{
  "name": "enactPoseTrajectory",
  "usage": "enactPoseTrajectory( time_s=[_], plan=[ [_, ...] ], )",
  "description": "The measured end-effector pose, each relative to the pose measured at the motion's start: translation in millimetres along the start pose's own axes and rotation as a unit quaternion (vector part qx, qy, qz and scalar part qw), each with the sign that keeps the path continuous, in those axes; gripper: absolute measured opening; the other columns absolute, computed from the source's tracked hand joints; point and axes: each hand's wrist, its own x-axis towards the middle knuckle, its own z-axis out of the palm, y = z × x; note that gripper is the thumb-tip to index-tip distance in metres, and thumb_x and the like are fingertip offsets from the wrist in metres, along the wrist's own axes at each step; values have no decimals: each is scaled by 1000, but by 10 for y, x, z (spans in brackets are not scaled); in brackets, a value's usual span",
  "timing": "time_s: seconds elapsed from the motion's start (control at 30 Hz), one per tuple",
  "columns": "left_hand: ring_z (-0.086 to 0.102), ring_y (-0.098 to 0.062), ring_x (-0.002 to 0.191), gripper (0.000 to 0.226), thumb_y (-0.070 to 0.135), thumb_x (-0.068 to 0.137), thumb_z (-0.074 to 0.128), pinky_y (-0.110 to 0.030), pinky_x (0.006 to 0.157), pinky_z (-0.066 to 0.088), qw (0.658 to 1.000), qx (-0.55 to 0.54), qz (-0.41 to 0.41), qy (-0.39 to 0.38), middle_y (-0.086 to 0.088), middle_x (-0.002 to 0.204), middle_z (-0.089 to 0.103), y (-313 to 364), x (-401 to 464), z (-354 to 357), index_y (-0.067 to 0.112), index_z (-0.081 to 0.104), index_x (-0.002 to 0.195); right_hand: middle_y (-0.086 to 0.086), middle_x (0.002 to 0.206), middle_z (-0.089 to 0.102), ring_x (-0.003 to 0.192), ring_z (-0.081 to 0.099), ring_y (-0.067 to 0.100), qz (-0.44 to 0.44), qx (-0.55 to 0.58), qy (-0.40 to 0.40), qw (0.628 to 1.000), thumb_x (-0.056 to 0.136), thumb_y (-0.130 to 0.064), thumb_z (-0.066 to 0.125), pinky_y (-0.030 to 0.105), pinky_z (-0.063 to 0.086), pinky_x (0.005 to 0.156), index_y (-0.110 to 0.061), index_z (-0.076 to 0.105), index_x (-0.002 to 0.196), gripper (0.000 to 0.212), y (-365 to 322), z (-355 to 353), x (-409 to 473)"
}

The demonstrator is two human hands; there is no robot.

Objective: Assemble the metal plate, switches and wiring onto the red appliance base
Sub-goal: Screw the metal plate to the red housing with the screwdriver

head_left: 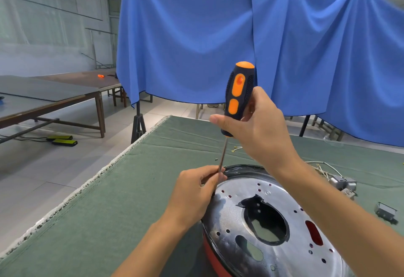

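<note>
Metal plate, round, shiny and slightly domed, lies on the red appliance base at the near right part of the worktop, which has a green felt cover with a frayed pale edge on the left side. It has one large oval opening in the middle, a long slot and many small holes. The screwdriver stands almost upright, its thin shaft going down to the plate's far left rim, its black and orange handle on top. The right hand grips the handle with curled fingers. The left hand pinches the shaft low, near the tip. Switches and wiring lie to the right, apart from the plate. Much open felt remains on the left.
</note>
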Motion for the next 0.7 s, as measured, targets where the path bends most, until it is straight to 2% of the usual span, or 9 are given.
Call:
enactPoseTrajectory(
  time_s=[0.07,0.1,0.2,0.33,0.4,0.47,0.53,0.6,0.7],
  plan=[
    [70,-5,82,16,12,90,64,-31,80,54,1000,1,-4,-4,16,80,74,12,-2,0,25,72,87,-12,78,58,82,63,15,4,34,-48,998,77,-40,76,43,54,78,-24,48,89,34,13,-15,-5],
    [70,-4,82,14,12,91,63,-30,80,54,1000,1,-6,-4,14,80,74,12,-1,-8,22,73,91,-8,87,62,89,64,18,5,72,-82,994,82,-33,73,43,54,82,-23,49,92,27,11,-19,-1],
    [68,2,82,16,11,92,61,-24,79,54,1000,14,-9,-2,11,82,74,-5,7,-34,14,74,100,6,99,69,93,67,19,-3,153,-122,981,88,-8,66,35,57,82,-19,57,93,15,-7,-23,16],
    [71,-6,83,16,9,87,66,-35,83,55,999,-22,-36,-7,8,82,75,-3,-9,-17,24,72,86,-2,80,68,73,68,17,-1,90,-34,995,73,-21,81,43,59,73,-17,60,87,26,-4,6,8],
    [71,-6,83,17,8,86,67,-36,84,56,999,-29,-44,-9,8,82,75,4,-13,-12,25,72,85,-7,78,64,73,66,16,-2,57,-19,998,73,-34,81,47,56,75,-17,57,91,35,10,15,-3],
    [71,-5,83,16,8,86,67,-36,84,55,998,-29,-49,-12,9,82,75,0,-7,-16,23,74,86,-5,83,63,82,65,20,-19,60,-46,997,81,-35,74,48,54,79,-17,53,97,31,15,14,-18],
    [71,-5,82,13,8,86,67,-36,84,55,998,-29,-53,-14,8,82,75,-6,-6,-23,19,75,88,6,92,65,90,65,26,-25,121,-88,988,88,-17,67,40,56,80,-13,53,98,18,11,1,-13],
    [71,-5,82,12,9,86,67,-36,84,55,998,-25,-55,-11,8,82,75,-7,-8,-25,19,75,89,12,91,68,84,68,27,-32,151,-92,984,86,-7,67,25,57,69,-12,56,92,14,-3,-15,-1],
    [70,-5,82,14,11,86,67,-37,83,55,998,-17,-54,-9,9,81,75,-6,-17,-15,23,74,87,6,82,68,68,69,14,-29,107,-44,993,76,-18,79,14,50,57,-14,56,85,25,-12,-14,1]
  ],
)
